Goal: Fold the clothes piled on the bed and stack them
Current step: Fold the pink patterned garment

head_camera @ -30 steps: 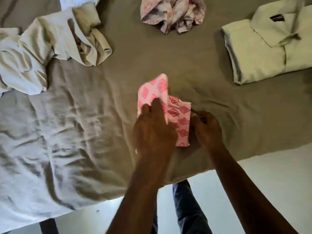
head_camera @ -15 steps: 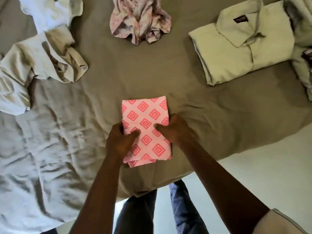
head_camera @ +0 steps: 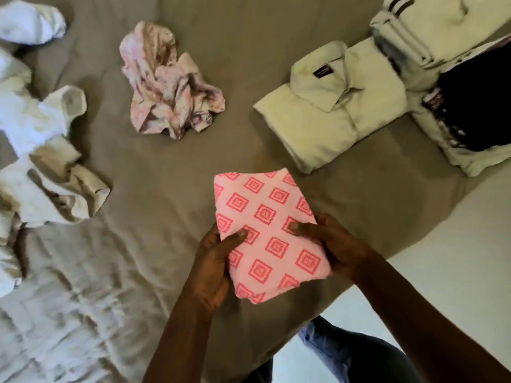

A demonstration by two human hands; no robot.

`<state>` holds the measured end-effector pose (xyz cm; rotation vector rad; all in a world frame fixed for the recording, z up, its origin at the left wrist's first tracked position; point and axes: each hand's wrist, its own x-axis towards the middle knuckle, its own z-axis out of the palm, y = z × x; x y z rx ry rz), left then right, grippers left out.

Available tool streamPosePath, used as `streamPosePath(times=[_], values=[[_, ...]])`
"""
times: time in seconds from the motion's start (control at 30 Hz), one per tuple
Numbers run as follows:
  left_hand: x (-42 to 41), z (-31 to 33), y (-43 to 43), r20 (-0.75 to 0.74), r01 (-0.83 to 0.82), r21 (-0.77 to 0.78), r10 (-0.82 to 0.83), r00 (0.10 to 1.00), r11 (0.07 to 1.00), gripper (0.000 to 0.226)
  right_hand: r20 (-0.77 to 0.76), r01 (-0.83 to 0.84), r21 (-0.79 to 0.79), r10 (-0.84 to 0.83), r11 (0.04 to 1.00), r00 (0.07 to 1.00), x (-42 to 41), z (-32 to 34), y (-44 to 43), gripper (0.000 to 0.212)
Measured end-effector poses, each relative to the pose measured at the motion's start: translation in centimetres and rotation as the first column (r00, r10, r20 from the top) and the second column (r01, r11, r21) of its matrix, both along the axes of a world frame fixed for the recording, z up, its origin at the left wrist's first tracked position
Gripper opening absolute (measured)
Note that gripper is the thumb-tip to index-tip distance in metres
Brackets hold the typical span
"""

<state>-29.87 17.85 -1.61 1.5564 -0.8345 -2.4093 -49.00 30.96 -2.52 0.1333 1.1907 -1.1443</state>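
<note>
Head view. The folded pink cloth with a red diamond print [head_camera: 265,230] is held between both hands above the near edge of the bed covered in an olive-brown sheet [head_camera: 166,167]; half a second earlier it lay flat on the sheet under both hands. The left hand [head_camera: 213,266] is closed on the cloth's left edge, thumb on top, and the right hand [head_camera: 329,244] is closed on its right edge in the same grip. The cloth is now turned, its far end angled toward the folded pale cream collared shirt [head_camera: 331,106], which lies to the right and well apart from it. Farther right, a stack of folded garments with a dark top piece [head_camera: 470,106] has come into view. A crumpled pale pink floral garment [head_camera: 171,87] and a heap of unfolded white and beige clothes [head_camera: 47,161] are seen beyond and to the left, displaced in the frame by camera movement.
</note>
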Motion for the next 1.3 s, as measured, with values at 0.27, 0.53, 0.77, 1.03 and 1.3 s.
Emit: streamPosePath(times=[0.27,0.53,0.77,1.03,1.3], values=[[-13.6,3.1,0.9,-0.03,0.226,-0.189,-0.236,0.971,0.956,0.043,0.058,0.337,-0.128,-0.332,0.933,0.941,-8.6,2.5,5.1,0.055],[-41.6,9.0,2.6,-0.012,0.476,-0.679,-0.656,0.755,0.56,0.056,0.114,0.77,-0.365,-0.795,0.524,0.596,-25.0,7.3,11.8,0.059],[-58.4,2.4,7.0,0.579,0.625,-0.754,-0.654,0.487,-0.202,0.061,-0.128,0.917,-0.072,-0.916,0.391,0.381,-34.5,4.5,13.4,0.034],[-50.1,-0.2,8.4,0.45,0.416,-0.891,-0.492,0.745,-0.184,0.053,-0.848,0.903,-0.045,-0.494,0.428,0.192,-32.6,4.8,13.5,0.035],[-21.5,-1.9,0.9,0.622,0.619,-0.779,-0.006,0.783,0.098,0.049,-0.858,0.194,-0.193,-0.261,0.962,0.443,-22.1,5.9,2.9,0.028]])
